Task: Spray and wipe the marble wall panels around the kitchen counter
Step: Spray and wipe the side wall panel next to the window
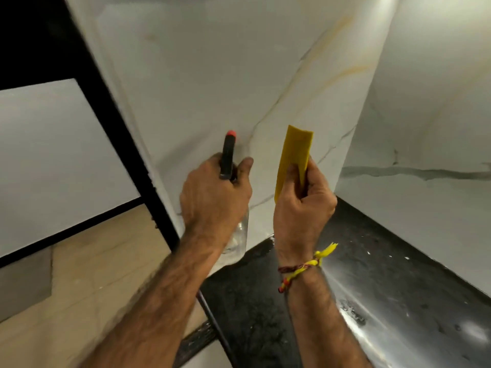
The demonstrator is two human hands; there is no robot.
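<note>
Both forearms raised; left grip [215,192] and right grip [305,197] curled closed.

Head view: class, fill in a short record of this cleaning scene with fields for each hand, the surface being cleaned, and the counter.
left hand: left hand grips a spray bottle, orange nozzle aimed at the wall
right hand: right hand pinches a folded yellow cloth, held up off the wall
surface: marble wall panel, white with tan veins
counter: dark counter, glossy, with white specks

A home kitchen — glossy white marble wall panels with gold veins [239,75] meet at a corner above a speckled black stone counter [385,274].
</note>
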